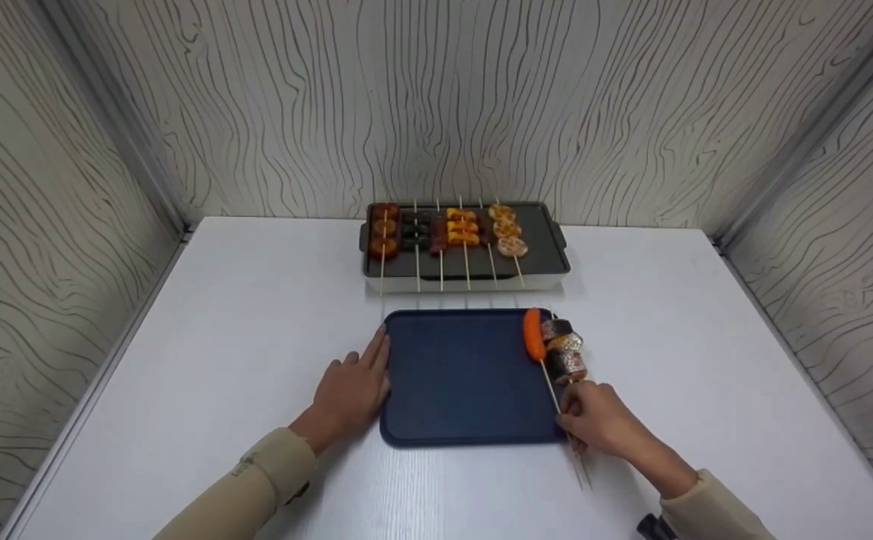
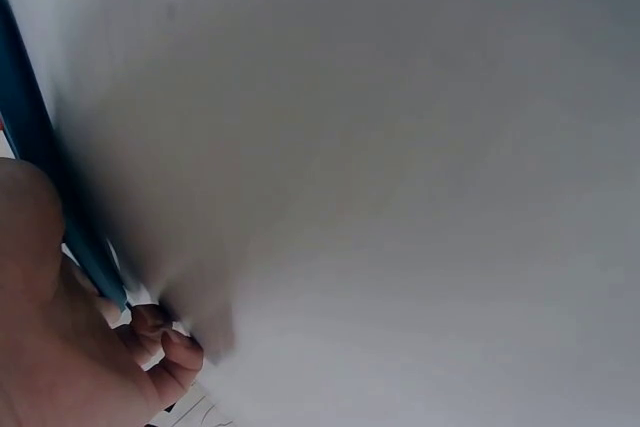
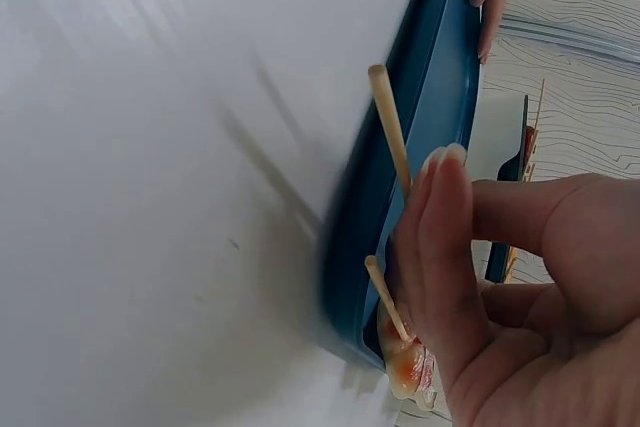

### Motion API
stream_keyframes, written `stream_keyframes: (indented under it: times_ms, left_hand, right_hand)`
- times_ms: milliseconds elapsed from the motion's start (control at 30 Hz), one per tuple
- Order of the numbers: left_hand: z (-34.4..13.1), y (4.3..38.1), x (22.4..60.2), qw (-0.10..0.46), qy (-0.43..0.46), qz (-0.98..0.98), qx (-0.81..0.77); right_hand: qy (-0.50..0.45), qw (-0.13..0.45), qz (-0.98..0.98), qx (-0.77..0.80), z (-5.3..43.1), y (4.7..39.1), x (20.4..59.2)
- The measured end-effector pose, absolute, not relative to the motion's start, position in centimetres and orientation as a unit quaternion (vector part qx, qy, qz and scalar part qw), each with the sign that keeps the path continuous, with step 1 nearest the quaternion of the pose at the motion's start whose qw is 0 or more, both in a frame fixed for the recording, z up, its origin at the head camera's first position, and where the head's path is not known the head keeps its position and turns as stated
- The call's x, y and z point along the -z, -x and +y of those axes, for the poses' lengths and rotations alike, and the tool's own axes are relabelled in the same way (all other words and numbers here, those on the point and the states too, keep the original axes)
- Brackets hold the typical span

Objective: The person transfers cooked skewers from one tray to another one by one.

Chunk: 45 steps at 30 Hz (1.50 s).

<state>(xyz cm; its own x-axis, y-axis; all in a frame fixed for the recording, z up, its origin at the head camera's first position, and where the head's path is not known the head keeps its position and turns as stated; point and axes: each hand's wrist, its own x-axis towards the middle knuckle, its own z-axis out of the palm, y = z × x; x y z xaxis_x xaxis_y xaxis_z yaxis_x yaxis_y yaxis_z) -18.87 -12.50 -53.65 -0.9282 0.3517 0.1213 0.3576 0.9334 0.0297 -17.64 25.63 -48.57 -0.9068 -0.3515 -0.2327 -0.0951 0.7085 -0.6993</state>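
Note:
A dark blue tray (image 1: pixel 466 375) lies on the white table. At its right side is an orange sausage skewer (image 1: pixel 533 335), its wooden stick running down to my right hand (image 1: pixel 601 420). The right thumb and fingers pinch a stick (image 3: pixel 390 127), as the right wrist view shows. Close beside the sausage is a skewer of dark, silvery-skinned chunks (image 1: pixel 568 360); its stick (image 3: pixel 385 297) passes behind the fingers. My left hand (image 1: pixel 350 394) rests along the tray's left edge, its fingers reaching forward against the rim. In the left wrist view the left hand (image 2: pixel 80 357) touches the tray's edge.
Behind the tray stands a grill pan (image 1: pixel 545 251) with several skewers laid side by side, among them lotus root slices (image 1: pixel 508 231) and yellow pieces (image 1: pixel 463 227). Wood-grain patterned walls (image 1: pixel 436 97) enclose the table at the back and sides.

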Motion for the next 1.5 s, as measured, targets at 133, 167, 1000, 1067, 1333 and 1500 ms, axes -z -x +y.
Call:
stream_keyframes:
  times_ms: [133, 167, 1000, 1067, 1333, 1500]
  left_hand:
    - [-12.5, 18.9, 53.7, 0.060, 0.179, -0.982, 0.028]
    - [-12.5, 18.9, 53.7, 0.060, 0.179, -0.982, 0.028]
    - [-12.5, 19.1, 54.1, 0.065, 0.183, -0.980, 0.043]
    - [-12.6, 19.2, 54.1, 0.062, 0.182, -0.981, 0.040]
    - [-12.7, 19.1, 54.0, 0.064, 0.181, -0.980, 0.049]
    - [-12.5, 19.1, 54.0, 0.061, 0.181, -0.981, 0.033]
  right_hand:
    - [0.119, 0.171, 0.912, 0.354, 25.7, 17.7, 48.3]
    - [0.116, 0.170, 0.913, 0.353, 25.7, 17.7, 48.1]
    - [0.143, 0.028, 0.952, 0.268, 29.8, 20.5, 39.9]
    - [0.146, 0.020, 0.953, 0.265, 30.1, 21.3, 39.4]
    - [0.153, 0.018, 0.954, 0.257, 30.5, 25.0, 37.6]
    - [0.144, 0.035, 0.952, 0.269, 30.6, 27.7, 37.0]
